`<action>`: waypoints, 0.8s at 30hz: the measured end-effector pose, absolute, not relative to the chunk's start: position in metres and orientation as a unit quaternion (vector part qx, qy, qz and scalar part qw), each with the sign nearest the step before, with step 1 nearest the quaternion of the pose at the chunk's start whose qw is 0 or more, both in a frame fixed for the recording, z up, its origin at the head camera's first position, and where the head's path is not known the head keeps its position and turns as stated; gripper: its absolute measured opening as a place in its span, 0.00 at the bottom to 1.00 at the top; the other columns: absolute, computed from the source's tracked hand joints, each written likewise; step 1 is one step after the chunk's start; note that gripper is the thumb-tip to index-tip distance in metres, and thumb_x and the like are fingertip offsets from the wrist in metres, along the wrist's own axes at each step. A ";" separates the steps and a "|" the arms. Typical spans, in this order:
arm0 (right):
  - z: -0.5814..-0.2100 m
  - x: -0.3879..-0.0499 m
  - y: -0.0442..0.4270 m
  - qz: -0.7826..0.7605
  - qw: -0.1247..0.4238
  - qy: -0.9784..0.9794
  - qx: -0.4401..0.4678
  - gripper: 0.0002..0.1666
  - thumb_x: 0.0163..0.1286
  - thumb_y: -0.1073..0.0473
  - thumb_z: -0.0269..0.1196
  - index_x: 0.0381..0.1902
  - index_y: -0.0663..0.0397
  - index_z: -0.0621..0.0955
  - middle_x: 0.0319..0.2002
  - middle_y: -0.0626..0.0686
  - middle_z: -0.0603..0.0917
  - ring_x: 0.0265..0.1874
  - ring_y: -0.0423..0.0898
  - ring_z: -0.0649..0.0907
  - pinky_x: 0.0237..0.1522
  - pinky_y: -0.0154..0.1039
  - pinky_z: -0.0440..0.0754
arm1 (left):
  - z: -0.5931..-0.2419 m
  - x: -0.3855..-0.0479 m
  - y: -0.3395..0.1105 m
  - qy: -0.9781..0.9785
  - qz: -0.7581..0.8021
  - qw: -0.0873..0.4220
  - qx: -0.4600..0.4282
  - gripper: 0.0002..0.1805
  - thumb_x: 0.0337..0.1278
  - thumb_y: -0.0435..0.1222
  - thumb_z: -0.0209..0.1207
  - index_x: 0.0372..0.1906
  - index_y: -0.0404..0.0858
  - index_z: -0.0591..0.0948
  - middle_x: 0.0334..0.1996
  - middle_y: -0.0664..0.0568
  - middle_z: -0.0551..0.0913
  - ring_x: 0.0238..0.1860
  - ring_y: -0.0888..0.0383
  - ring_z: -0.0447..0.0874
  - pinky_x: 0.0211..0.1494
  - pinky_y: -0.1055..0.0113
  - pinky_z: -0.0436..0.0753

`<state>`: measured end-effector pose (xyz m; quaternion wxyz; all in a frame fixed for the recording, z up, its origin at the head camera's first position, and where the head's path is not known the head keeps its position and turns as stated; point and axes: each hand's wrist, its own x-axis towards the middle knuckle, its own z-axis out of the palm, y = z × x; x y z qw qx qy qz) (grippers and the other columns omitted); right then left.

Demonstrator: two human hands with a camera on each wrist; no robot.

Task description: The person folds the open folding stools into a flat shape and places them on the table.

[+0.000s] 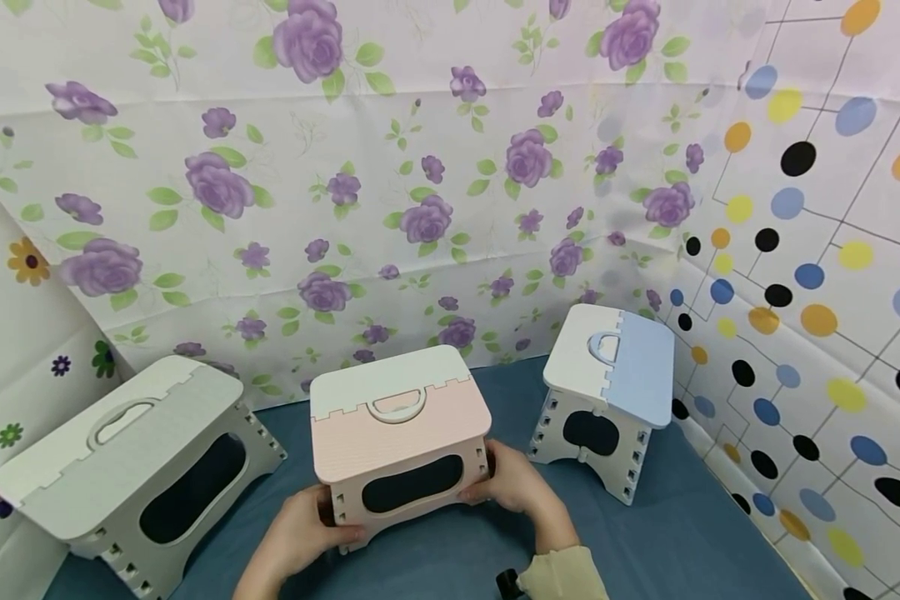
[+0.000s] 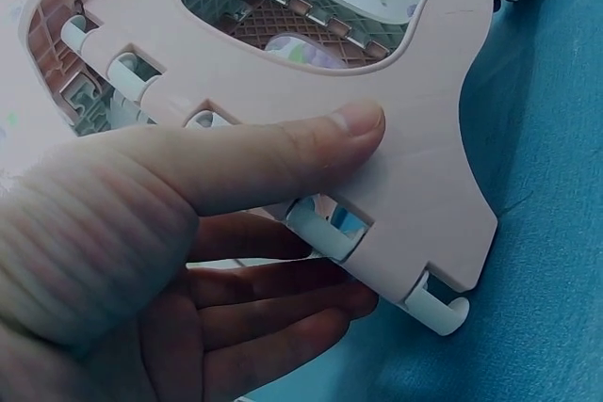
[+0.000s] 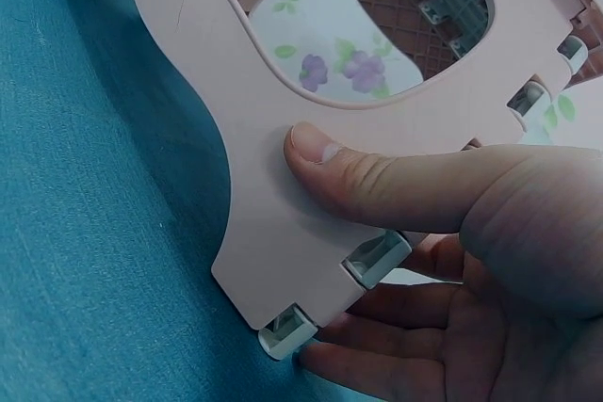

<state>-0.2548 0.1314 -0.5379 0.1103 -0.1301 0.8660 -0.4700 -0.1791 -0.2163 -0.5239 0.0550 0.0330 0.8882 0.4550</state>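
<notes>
A pink and white folding step stool [image 1: 401, 417] stands unfolded on the blue cloth in the middle of the head view. My left hand [image 1: 303, 529] grips its left leg edge, the thumb lying on the pink front panel [image 2: 415, 157] and the fingers behind. At the other end my right hand [image 1: 517, 479] holds the right leg the same way; in the right wrist view its thumb [image 3: 377, 181] presses the front panel. The stool's top carries a curved handle [image 1: 397, 407]. Through the oval opening, the ribbed underside shows in both wrist views.
To the left stands a larger grey-green and white folding stool [image 1: 120, 450]. A smaller blue and white one [image 1: 607, 367] is at the right, near the dotted wall sheet [image 1: 832, 275]. Blue cloth [image 1: 645, 542] covers the surface, and a flowered sheet [image 1: 390, 167] hangs behind.
</notes>
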 end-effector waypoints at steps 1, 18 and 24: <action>-0.538 -0.255 0.131 -0.470 0.111 0.866 -0.128 0.47 0.54 0.57 0.87 0.69 0.59 0.78 0.54 0.54 0.87 0.50 0.51 0.84 0.58 0.61 0.81 | -0.524 -0.179 -0.216 0.889 0.454 0.055 0.031 0.32 0.42 0.39 0.86 0.53 0.30 0.87 0.40 0.50 0.90 0.37 0.56 0.89 0.36 0.61 0.87; -0.542 -0.256 0.135 -0.478 0.111 0.865 -0.106 0.28 0.49 0.62 0.88 0.42 0.55 0.82 0.33 0.50 0.82 0.33 0.48 0.80 0.38 0.45 0.78 | -0.523 -0.178 -0.217 0.897 0.438 0.054 0.007 0.23 0.40 0.40 0.87 0.41 0.33 0.91 0.31 0.51 0.91 0.30 0.57 0.89 0.32 0.61 0.86; -0.544 -0.258 0.136 -0.472 0.104 0.869 -0.109 0.26 0.47 0.61 0.89 0.39 0.53 0.84 0.31 0.49 0.83 0.31 0.47 0.81 0.36 0.44 0.79 | -0.521 -0.177 -0.214 0.906 0.421 0.046 -0.009 0.20 0.38 0.40 0.87 0.37 0.35 0.92 0.29 0.51 0.91 0.29 0.58 0.88 0.31 0.61 0.85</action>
